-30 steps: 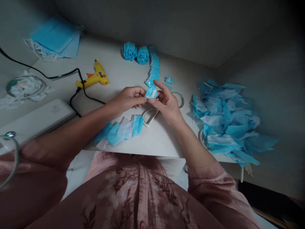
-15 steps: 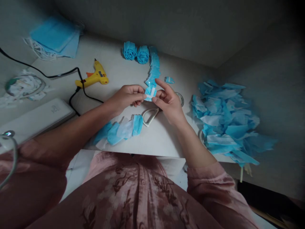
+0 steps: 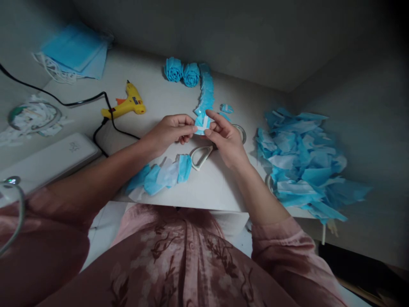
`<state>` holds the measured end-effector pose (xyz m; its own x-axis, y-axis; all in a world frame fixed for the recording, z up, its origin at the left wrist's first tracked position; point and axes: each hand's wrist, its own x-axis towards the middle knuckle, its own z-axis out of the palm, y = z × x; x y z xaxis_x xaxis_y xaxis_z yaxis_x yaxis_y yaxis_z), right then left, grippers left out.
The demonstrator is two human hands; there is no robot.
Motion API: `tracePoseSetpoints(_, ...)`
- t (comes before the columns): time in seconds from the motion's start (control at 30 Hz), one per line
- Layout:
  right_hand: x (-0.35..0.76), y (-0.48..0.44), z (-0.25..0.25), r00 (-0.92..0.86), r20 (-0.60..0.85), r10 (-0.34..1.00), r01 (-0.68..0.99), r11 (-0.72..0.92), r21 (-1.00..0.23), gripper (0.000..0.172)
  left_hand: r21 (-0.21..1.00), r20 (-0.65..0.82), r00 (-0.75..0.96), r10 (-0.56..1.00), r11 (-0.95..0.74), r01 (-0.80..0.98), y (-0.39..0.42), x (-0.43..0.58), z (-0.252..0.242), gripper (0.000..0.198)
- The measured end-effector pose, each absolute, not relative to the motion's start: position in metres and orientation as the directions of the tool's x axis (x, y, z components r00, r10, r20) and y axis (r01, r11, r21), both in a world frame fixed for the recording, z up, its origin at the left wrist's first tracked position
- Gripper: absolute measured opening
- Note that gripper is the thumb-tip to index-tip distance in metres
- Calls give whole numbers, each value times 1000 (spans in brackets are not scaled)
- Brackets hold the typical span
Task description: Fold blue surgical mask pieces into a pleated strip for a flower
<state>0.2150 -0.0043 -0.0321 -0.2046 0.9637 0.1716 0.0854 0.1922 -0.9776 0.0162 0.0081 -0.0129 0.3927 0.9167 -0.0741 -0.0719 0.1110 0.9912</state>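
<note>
Between both hands is a small blue fabric piece (image 3: 201, 121) with white strips of tape across it. My left hand (image 3: 175, 128) is closed, pinching its left edge between thumb and fingers. On the right edge, my right hand (image 3: 225, 136) pinches with the thumb, its index finger raised along the top. Just beyond the piece runs a curved row of overlapping blue petals (image 3: 207, 87). Two blue fabric roses (image 3: 174, 69) sit beside that row. Below the hands lie scissors, one pale handle (image 3: 201, 158) showing, next to several blue and white fabric cuttings (image 3: 168, 172).
At the left lie a yellow glue gun (image 3: 128, 102) with a black cord, a stack of blue masks (image 3: 72, 49), a dish of white scraps (image 3: 33, 115) and a white box-like device (image 3: 54, 160). A large heap of blue scraps (image 3: 303, 157) covers the right side.
My right index finger has come down slightly towards the piece. A small blue scrap now shows beside that finger. Both hands otherwise keep their hold in nearly the same place.
</note>
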Motion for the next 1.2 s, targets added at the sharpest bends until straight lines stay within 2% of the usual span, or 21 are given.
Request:
tracePoseSetpoints(0.3, 218, -4, -31, -161, 175, 971, 118, 195, -974, 60, 977, -141, 441, 887, 197, -83, 6, 16, -6, 8)
tracePoseSetpoints(0.53, 216, -7, -29, -221, 178, 959, 148, 213, -966, 59, 996, -86, 426, 901, 78, 36, 7, 18, -10, 10)
tracePoseSetpoints(0.7, 212, -11, -24, -254, 174, 951, 132, 212, -968, 53, 998, -65, 439, 896, 53, 39, 7, 18, -13, 11)
tracePoseSetpoints(0.83, 210, -12, -25, -279, 181, 943, 130, 224, -966, 58, 998, -67, 439, 896, 54, 42, 5, 19, -11, 15)
tracePoseSetpoints(1.2, 216, -6, -28, -211, 185, 960, 134, 216, -967, 55, 997, -61, 419, 906, 36, 69, 8, 16, -8, 13)
